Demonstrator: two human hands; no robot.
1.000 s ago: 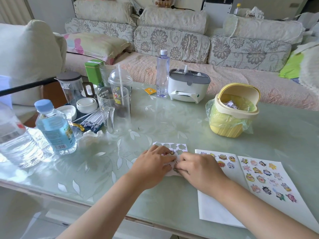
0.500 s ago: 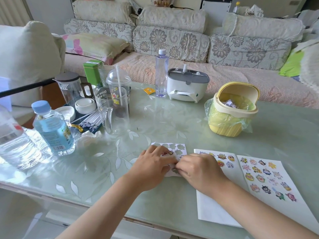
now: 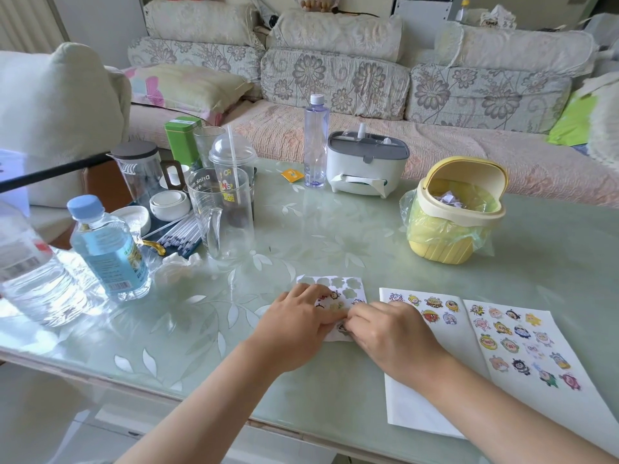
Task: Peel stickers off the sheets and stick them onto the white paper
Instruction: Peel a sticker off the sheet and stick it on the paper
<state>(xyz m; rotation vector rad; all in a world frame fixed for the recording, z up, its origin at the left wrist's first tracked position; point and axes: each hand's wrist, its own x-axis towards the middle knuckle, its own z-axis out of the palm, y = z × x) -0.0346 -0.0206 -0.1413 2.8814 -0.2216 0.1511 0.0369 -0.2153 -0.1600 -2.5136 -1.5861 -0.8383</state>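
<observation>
Left hand (image 3: pixel 298 324) is sitting on top of the small sticker sheet (image 3: pixel 338 285), fingers curled over it and holding it down against the tabletop (image 3: pixel 335 229). Right hand (image 3: pixel 393 338) is coming in from the other side with its fingertips bunched together, pinching at the sheet's near right edge, right where the left thumb is. Can't tell whether it's getting a sticker or just the backing, the fingers are covering that spot. The far row of that sheet is already showing flower-shaped cutouts, with a few cartoon stickers peeking out between the hands.

Just to the right, the white paper (image 3: pixel 420 408) is lying flat near the tabletop's front edge, with a handful of stickers along its far end and the right forearm crossing over it. A bigger sticker sheet (image 3: pixel 536 393) packed with little cartoon faces is lying right up against its right side.

Further back, a yellow bin (image 3: pixel 445 242) with its lid tipped open is standing behind the paper. Off to the left a clear jug (image 3: pixel 224 226), a blue-capped bottle (image 3: pixel 107 252) and a tall clear bottle (image 3: pixel 316 142) are standing well apart from the hands.
</observation>
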